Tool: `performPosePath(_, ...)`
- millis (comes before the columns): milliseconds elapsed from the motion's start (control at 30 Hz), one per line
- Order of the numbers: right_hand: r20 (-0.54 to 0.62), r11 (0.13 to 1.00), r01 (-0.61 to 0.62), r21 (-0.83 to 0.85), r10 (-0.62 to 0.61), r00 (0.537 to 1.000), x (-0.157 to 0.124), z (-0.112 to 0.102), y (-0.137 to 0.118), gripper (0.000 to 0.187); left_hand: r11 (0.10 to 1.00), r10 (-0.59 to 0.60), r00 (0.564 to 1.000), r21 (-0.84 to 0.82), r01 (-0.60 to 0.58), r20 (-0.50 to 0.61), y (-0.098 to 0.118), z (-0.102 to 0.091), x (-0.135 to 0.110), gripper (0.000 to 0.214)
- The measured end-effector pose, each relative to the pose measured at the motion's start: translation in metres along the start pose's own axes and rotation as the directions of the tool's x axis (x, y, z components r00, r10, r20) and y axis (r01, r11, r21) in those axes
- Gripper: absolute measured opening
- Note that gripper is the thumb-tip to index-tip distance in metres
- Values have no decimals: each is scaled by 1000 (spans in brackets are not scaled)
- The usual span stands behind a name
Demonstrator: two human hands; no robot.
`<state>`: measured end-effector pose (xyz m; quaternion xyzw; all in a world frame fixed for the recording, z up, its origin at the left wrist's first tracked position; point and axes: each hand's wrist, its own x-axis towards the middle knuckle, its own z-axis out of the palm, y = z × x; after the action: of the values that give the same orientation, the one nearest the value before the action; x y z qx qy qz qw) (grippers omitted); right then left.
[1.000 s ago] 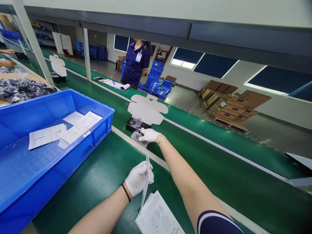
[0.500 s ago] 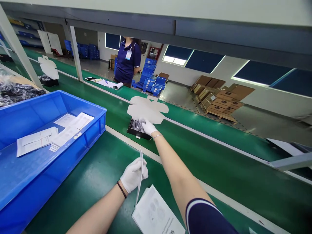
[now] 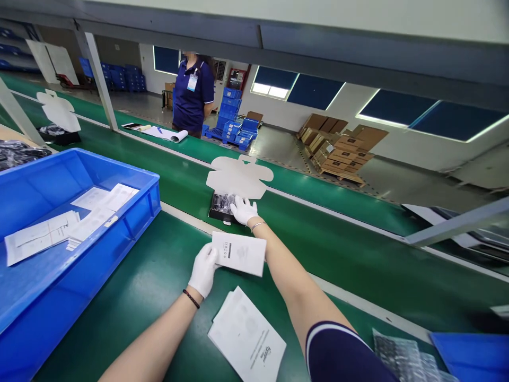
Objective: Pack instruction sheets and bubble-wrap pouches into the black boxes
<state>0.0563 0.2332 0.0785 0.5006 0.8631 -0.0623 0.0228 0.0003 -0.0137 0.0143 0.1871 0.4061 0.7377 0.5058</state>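
Observation:
My gloved left hand (image 3: 203,269) is closed on the left edge of a white leaflet (image 3: 239,252), held flat above the green bench. My gloved right hand (image 3: 244,209) reaches out to an open black box (image 3: 219,206) on the conveyor, fingers spread on the bagged item inside it. The box's white shaped lid flap (image 3: 239,176) stands up behind the hand. A stack of white leaflets (image 3: 246,338) lies on the bench near my body.
A large blue bin (image 3: 75,249) with several paper sheets sits at my left. Another open box (image 3: 59,130) rides the belt far left. A person in a dark blue shirt (image 3: 192,95) stands across the line. Stacked cardboard boxes (image 3: 338,148) lie beyond.
My left hand turned the leaflet from edge-on to flat and raised it toward the box. My right hand stayed at the box, having pushed the bagged item inside.

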Motion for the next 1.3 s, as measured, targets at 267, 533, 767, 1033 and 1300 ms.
performPosePath(267, 199, 811, 508, 291, -571, 797, -85, -54, 27, 36, 945, 204, 957, 296, -138, -205, -3, -8, 6, 37)
performPosePath(533, -272, 988, 78, -130, -111, 956, -17, -90, 55, 39, 978, 121, 989, 183, -104, -86, 2, -2, 0, 59)
performPosePath(767, -175, 992, 8, -123, -30, 984, 5, -61, 71, 34, 979, 87, 994, 189, -72, -70, 2, -3, 2, 51)
performPosePath(1033, -142, 993, -50, -106, 34, 989, -13, -56, 92, 31, 975, 80, 996, 209, -71, -37, 0, -3, 1, 54)
performPosePath(1300, -477, 993, -111, -39, 79, 875, -89, -66, 78, 45, 978, 71, 997, 197, -67, -13, 2, -6, 3, 56)
